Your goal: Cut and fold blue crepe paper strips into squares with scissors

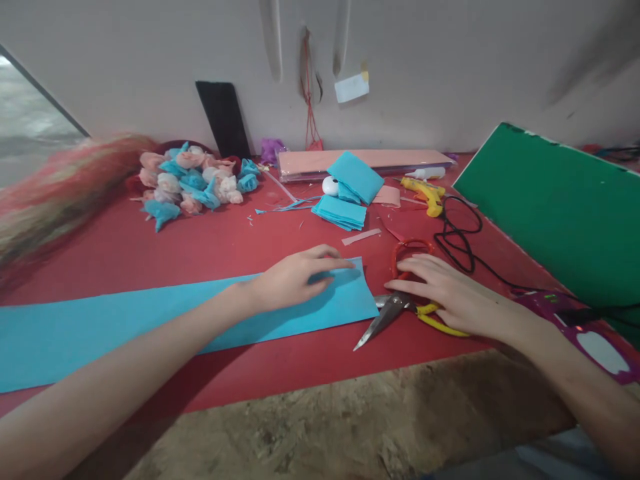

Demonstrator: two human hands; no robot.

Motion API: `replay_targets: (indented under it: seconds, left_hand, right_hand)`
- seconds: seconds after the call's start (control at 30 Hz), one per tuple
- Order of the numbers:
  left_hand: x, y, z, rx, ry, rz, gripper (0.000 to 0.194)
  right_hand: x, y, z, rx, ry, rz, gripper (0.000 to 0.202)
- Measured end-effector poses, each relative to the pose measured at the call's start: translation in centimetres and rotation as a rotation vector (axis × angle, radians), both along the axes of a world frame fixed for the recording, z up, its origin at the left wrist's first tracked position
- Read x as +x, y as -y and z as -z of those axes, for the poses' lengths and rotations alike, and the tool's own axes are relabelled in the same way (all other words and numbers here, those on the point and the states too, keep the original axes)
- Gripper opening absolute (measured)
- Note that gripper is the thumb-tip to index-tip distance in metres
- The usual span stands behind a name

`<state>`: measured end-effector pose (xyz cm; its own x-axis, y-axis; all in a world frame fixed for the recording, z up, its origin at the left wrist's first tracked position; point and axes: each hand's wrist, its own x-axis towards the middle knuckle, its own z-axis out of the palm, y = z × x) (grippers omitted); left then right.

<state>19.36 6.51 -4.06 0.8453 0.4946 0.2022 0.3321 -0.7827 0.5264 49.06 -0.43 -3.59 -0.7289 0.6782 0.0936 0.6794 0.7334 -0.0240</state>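
A long strip of light blue paper [150,313] lies across the red tabletop, running out of view at the left. Over its right end is my left hand [295,277], fingers loosely bent and apart, gripping nothing. Scissors [393,312] lie just right of the strip, with a red handle loop and a yellow one and the blades pointing left. My right hand [440,290] is spread over the handles; whether the fingertips press on them I cannot tell.
Behind my hands are stacked blue paper pieces [340,212], a pink offcut [361,237] and a yellow glue gun [425,193] with a black cord. Paper flowers [193,180] are heaped at back left. A green board [555,207] leans at right, near a purple device [590,333].
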Motion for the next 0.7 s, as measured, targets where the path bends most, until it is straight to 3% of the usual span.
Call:
replay_targets:
  seconds: [0.13,0.3,0.7]
  left_hand:
    - [0.2,0.6,0.6,0.145,-0.085,-0.006,0.028]
    - [0.4,1.2,1.1,0.28,-0.145,-0.008,0.031]
    - [0.4,1.2,1.3,0.335,-0.168,-0.011,0.031]
  right_hand:
    - [0.3,0.3,-0.1,-0.028,0.013,0.011,0.065]
    - [0.5,0.8,-0.3,-0.036,0.014,0.006,0.069]
    - [-0.3,0.8,-0.3,-0.084,0.019,0.034,0.068]
